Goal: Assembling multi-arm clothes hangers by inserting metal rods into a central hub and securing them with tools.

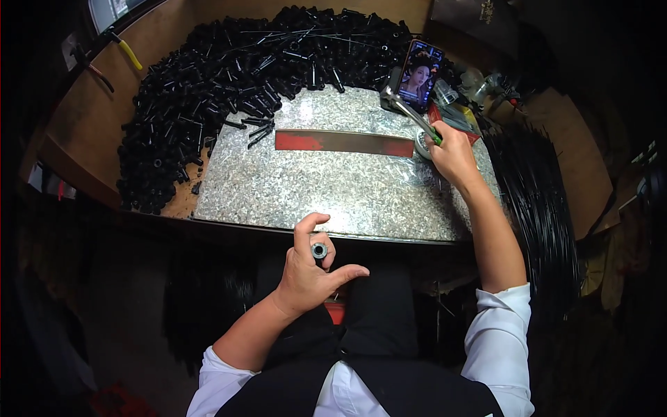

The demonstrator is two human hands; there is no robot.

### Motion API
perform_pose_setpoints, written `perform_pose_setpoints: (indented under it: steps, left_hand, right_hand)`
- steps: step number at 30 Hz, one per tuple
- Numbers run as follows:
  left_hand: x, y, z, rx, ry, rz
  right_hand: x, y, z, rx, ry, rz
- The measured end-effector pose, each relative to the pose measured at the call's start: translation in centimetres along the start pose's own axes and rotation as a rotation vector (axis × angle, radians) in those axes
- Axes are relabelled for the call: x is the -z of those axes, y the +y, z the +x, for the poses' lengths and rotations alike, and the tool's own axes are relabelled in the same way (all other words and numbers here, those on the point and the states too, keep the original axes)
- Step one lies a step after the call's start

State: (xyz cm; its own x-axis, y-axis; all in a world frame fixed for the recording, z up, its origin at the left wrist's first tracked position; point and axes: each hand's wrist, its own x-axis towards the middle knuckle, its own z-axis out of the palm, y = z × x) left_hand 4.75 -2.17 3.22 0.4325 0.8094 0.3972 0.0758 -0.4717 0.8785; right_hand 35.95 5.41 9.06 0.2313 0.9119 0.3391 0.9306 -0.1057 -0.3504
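Observation:
In front of the bench's near edge is my left hand point(306, 267), its lower fingers curled round a short round metal piece with a hole in its end point(319, 250). The thumb and index finger of that hand stand apart, with nothing between them. Over the right side of the bench, my right hand point(453, 154) grips a long silver hand tool with a green handle point(415, 117). The tool's head points up and left, close to the phone; its exact kind is hard to make out. Beneath that hand, a round pale object point(422, 146) is partly hidden.
A large heap of black tubular parts point(208, 90) lines the back and left of the speckled stone top point(333, 187). A flat metal strip point(344, 142) lies across it. A lit phone point(421, 73) stands behind. Long black rods point(531, 187) lie at right; yellow-handled pliers point(128, 52) hang left.

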Motion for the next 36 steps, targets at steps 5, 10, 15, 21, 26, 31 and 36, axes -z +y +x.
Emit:
perform_pose_setpoints:
  steps: [5, 10, 15, 21, 26, 31, 36]
  left_hand:
    - [0.7, 0.0, 0.3, -0.033, 0.001, -0.125]
    - [0.5, 0.4, 0.2, 0.019, -0.047, -0.209]
    - [0.7, 0.4, -0.2, 0.000, -0.065, -0.216]
    - [0.8, 1.0, -0.5, 0.020, -0.067, -0.273]
    - [0.8, 0.7, -0.8, 0.016, -0.063, -0.280]
    - [0.6, 0.5, -0.6, -0.030, -0.058, -0.290]
    - [0.7, 0.8, -0.5, 0.007, -0.076, -0.281]
  right_hand:
    - [0.3, -6.4, -6.5, -0.043, -0.255, 0.742]
    - [-0.8, -10.5, -13.2, 0.118, -0.375, 1.106]
    - [-1.4, -13.1, -15.1, 0.138, -0.397, 1.251]
    - [-1.9, -13.4, -15.8, 0.140, -0.321, 1.265]
    - [-2.8, -12.8, -15.9, 0.275, -0.314, 1.124]
    - [-3.1, -12.5, -15.7, 0.383, -0.245, 1.040]
    - [-3.1, -12.3, -15.7, 0.356, -0.283, 1.049]
